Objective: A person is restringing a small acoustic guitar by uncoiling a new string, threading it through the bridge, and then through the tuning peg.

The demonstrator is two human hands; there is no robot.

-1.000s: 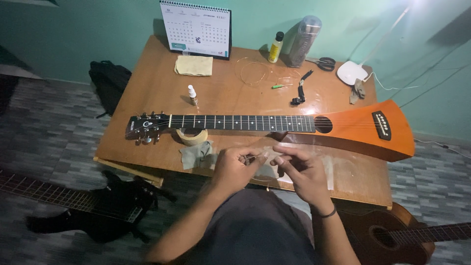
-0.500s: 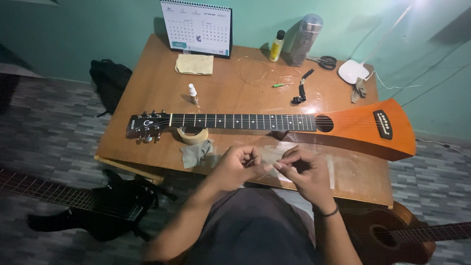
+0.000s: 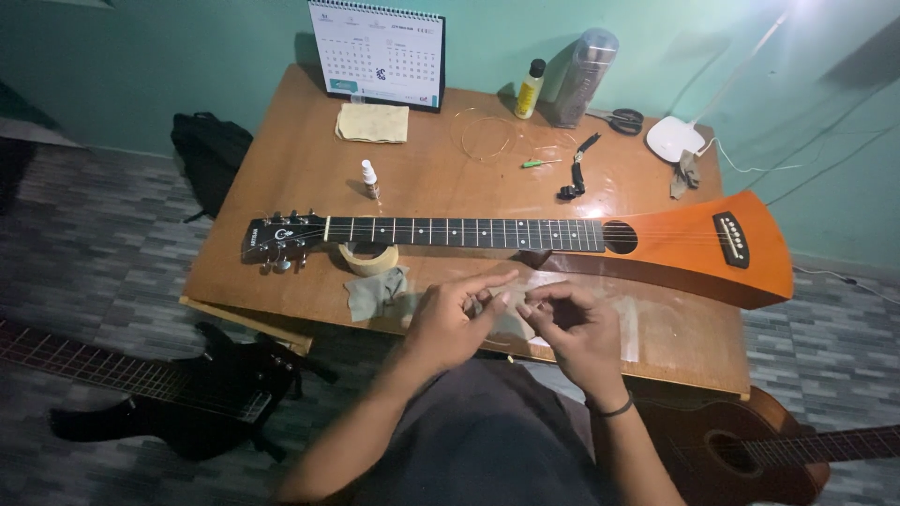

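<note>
An orange travel guitar lies across the wooden table, its dark neck pointing left. Both hands hover just in front of it, over a clear plastic wrapper near the table's front edge. My left hand has its index finger stretched out and fingertips by the wrapper; whether it grips anything is unclear. My right hand pinches thumb and fingers on something thin, too small to identify. A tape roll and a grey cloth lie left of my left hand.
At the table's back stand a desk calendar, yellow cloth, yellow bottle, grey canister, scissors and white lamp base. A black guitar and a brown guitar lie on the floor.
Both hands have stayed over the wrapper, shifting slightly nearer to me. My left hand's fingers have spread out from a tighter pinch.
</note>
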